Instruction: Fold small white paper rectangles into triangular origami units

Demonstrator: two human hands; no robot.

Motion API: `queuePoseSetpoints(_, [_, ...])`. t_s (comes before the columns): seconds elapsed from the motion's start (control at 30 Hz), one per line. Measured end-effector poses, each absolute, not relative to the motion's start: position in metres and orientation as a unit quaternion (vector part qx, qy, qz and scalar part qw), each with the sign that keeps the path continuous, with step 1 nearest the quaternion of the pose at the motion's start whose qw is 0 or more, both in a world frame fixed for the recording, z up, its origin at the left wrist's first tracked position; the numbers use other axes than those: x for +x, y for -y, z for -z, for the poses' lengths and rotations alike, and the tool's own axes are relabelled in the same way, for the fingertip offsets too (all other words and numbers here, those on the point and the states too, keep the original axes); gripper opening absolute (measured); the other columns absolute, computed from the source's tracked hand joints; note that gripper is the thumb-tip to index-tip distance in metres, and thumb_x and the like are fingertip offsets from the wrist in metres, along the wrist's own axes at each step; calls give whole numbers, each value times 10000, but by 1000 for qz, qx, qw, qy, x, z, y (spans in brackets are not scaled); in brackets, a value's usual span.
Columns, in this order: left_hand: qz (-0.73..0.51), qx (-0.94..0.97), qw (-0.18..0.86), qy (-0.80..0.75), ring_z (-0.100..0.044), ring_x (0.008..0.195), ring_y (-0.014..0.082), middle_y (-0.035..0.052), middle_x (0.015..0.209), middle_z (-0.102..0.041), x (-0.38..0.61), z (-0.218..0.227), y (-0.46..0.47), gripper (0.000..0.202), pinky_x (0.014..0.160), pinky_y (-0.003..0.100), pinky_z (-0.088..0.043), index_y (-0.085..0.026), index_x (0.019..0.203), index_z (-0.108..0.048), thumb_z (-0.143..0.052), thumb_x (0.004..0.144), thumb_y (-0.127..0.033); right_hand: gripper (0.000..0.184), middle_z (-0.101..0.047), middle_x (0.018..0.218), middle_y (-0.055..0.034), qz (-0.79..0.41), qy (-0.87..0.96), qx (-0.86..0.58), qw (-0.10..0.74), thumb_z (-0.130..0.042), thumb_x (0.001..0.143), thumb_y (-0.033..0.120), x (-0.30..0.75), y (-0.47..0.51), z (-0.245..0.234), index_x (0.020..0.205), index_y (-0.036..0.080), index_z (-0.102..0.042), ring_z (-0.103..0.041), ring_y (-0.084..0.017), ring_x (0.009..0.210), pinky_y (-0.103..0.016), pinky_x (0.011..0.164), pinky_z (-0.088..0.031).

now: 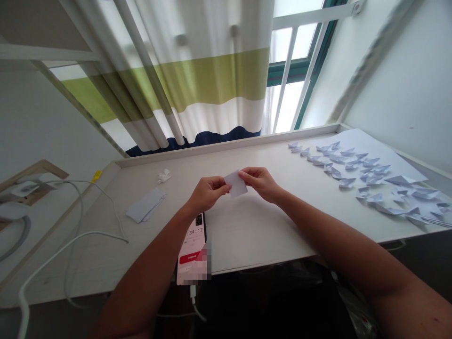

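Note:
Both hands hold one small white slip of paper point(236, 183) in the air above the middle of the white table point(247, 226). My left hand point(208, 191) pinches its left edge, fingers curled. My right hand point(259, 181) pinches its upper right corner with thumb and fingertips. The slip looks flat or folded once; I cannot tell which.
A phone point(193, 249) with a timer screen lies at the table's front edge under my left forearm, its cable hanging down. A small stack of paper slips point(146, 205) and a crumpled scrap point(164, 176) lie left. Several folded paper pieces point(356, 165) cover a white sheet point(374, 146) at right. White cables point(70, 245) trail left.

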State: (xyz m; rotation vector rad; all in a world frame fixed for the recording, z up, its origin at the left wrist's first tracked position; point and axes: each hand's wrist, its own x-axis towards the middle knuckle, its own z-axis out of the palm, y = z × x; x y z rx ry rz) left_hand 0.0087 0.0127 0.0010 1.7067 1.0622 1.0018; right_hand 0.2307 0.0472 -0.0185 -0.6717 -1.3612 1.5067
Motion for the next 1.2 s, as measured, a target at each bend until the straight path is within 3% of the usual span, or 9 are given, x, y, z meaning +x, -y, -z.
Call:
queuePoseSetpoints(0.33, [-427,660,440,-434,-639,705,157,45,755,-736,8,-3,-13,272,692,291,-502,-149,808,-797,-859,802,-414,526,-776,782,-50,-567,578,-291,510,-937,718,668,227,-46,18,793,163,-808,-671,-177,738,-363,768,-618])
queuePoseSetpoints(0.77, [-427,654,456,-426,-631,698,149,27,725,-703,9,-3,-14,297,696,287,-495,-156,759,-754,-892,758,-419,609,-707,707,-34,-538,606,-306,500,-853,762,760,224,-43,18,750,157,-768,-619,-158,671,-326,674,-580])
queuePoseSetpoints(1.2, [-391,662,473,-430,-652,718,175,67,802,-764,8,-3,-13,376,715,320,-538,-159,893,-829,-879,796,-519,595,-711,748,-29,-531,598,-304,517,-851,763,764,222,-42,19,783,177,-755,-644,-177,727,-344,713,-596])
